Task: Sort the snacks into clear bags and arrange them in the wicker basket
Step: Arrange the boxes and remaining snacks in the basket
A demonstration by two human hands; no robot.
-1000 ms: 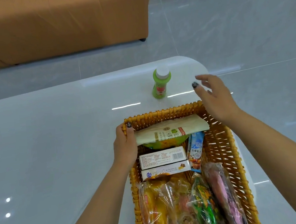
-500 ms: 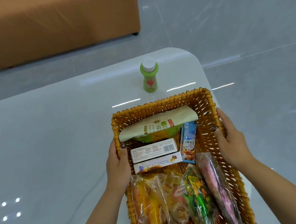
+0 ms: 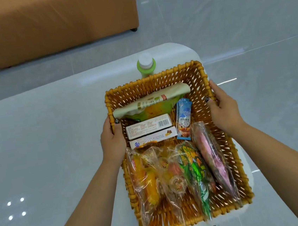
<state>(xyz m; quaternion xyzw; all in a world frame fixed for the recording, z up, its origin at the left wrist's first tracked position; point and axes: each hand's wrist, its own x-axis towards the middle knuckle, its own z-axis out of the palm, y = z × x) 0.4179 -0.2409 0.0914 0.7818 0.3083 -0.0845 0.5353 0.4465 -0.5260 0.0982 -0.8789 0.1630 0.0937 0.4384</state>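
Head view: wicker basket [image 3: 198,74] hides green bottle's [image 3: 146,65] lower half.

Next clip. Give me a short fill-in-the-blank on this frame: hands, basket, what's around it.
1. Both hands, left hand and right hand, grip the rim of the ___.
2. The bottle behind the basket has a ___ cap.
3. The blue sachet lies to the ___ of the two boxes.
4. The bagged snacks lie at the basket's ___ end.

Missing words: basket; white; right; near
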